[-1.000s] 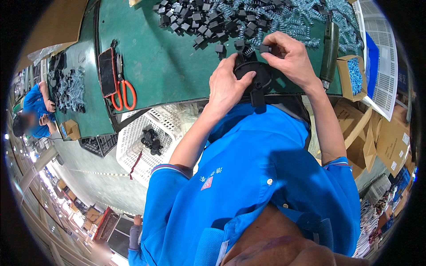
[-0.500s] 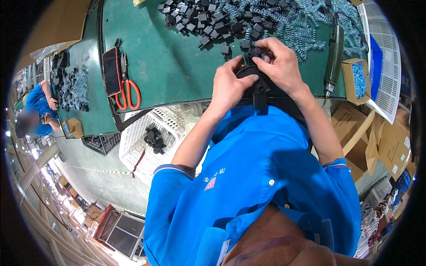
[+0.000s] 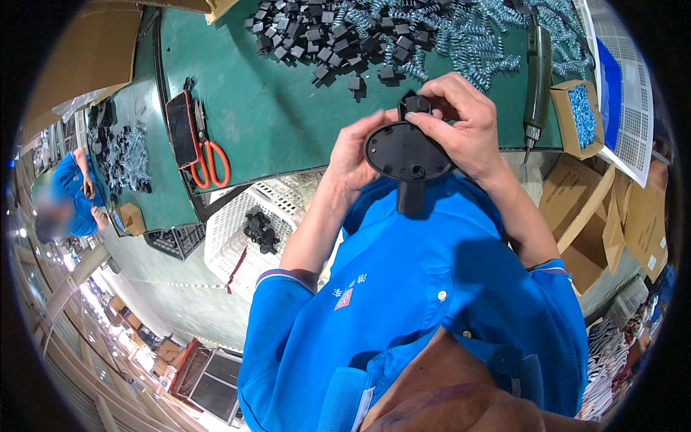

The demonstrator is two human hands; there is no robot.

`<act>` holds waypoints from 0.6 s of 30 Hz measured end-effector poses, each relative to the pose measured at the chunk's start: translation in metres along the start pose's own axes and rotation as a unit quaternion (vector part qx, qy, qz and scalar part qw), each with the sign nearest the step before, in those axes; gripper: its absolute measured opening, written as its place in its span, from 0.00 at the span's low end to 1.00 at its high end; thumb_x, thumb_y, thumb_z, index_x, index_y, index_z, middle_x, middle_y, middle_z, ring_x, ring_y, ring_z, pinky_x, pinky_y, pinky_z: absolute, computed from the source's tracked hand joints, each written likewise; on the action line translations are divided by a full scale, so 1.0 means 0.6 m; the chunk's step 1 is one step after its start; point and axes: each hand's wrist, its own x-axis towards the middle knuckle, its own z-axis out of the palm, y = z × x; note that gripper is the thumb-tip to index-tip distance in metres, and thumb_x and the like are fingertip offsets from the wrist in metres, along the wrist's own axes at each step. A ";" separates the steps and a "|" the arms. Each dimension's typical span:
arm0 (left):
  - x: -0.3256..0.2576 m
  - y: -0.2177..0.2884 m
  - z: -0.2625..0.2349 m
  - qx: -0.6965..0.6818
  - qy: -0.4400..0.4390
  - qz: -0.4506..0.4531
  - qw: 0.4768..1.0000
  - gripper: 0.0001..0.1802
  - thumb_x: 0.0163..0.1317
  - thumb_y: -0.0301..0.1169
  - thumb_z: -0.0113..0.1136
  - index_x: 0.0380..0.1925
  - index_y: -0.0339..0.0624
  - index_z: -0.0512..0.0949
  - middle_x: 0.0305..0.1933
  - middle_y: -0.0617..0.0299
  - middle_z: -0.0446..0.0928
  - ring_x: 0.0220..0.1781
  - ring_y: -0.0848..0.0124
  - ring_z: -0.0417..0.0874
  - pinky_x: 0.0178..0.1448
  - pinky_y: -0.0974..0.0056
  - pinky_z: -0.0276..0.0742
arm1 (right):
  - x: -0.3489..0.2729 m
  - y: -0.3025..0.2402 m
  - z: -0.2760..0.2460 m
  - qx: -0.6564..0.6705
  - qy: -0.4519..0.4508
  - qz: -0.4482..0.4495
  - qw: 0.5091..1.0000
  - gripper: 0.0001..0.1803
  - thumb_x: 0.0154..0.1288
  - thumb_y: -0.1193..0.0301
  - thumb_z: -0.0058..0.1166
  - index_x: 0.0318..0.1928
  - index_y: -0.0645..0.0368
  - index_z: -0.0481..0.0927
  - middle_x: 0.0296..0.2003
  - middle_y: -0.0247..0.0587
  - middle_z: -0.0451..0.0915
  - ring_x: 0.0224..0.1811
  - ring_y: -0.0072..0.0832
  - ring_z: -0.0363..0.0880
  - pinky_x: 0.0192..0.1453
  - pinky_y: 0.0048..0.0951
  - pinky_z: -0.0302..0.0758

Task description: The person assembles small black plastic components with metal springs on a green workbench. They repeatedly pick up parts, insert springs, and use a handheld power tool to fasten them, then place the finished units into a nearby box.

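While both hands grip black oval part (image 3: 407,153) | stem toward chest | left hand (image 3: 358,150), right hand (image 3: 464,124)

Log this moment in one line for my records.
both hands: left hand, right hand | hold: black oval part | above: green table

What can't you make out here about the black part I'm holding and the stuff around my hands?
- Black oval part, head view: its far side faces away; the left hand covers its left edge.
- Small black piece, head view: right hand fingers cover most of it.
- Spring pile, head view: cut off by the top edge.
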 end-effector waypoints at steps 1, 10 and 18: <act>-0.001 -0.009 -0.005 0.006 0.000 0.001 1.000 0.26 0.73 0.40 0.50 0.61 0.30 0.69 0.57 0.46 0.77 0.54 0.60 0.84 0.61 0.54 0.81 | -0.003 0.001 -0.003 0.002 0.004 -0.005 1.000 0.12 0.52 0.80 0.68 0.37 0.65 0.80 0.32 0.32 0.75 0.28 0.16 0.70 0.31 0.20 0.69; 0.003 -0.084 0.051 0.180 0.027 0.118 0.976 0.21 0.70 0.28 0.57 0.61 0.36 0.71 0.57 0.56 0.78 0.57 0.68 0.80 0.62 0.61 0.78 | -0.031 -0.001 -0.024 0.035 0.038 0.015 0.999 0.10 0.49 0.76 0.70 0.29 0.64 0.80 0.26 0.34 0.75 0.27 0.21 0.74 0.32 0.22 0.71; 0.005 -0.097 0.070 0.302 0.107 0.163 0.933 0.18 0.67 0.26 0.60 0.55 0.32 0.77 0.50 0.59 0.81 0.50 0.71 0.81 0.56 0.66 0.78 | -0.068 0.011 -0.013 0.142 0.107 0.084 0.981 0.09 0.51 0.78 0.70 0.29 0.64 0.80 0.26 0.31 0.78 0.30 0.17 0.74 0.36 0.20 0.71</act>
